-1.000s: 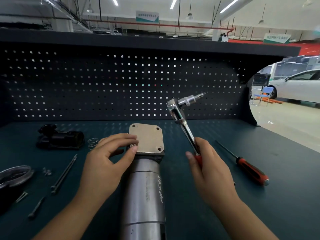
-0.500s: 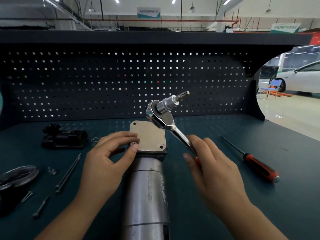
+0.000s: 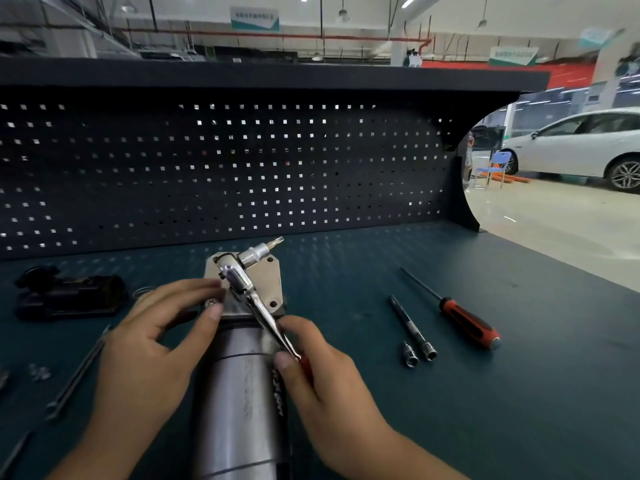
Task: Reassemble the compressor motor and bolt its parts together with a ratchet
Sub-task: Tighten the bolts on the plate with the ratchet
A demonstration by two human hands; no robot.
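Note:
A silver cylindrical compressor motor lies on the dark green bench, pointing away from me. Its square metal end plate faces up at the far end. My left hand pinches a small bolt at the plate's near left corner. My right hand grips the red-handled chrome ratchet by its handle. The ratchet head, with socket and bit, hovers over the plate and points up and right.
A red-and-black screwdriver, an extension bar and a loose socket lie to the right. A black compressor part sits at the left, with long bolts and small hardware. A pegboard backs the bench.
My right hand has swung the ratchet left and down, from right of the motor to over the end plate. My left hand stays at the plate's left corner.

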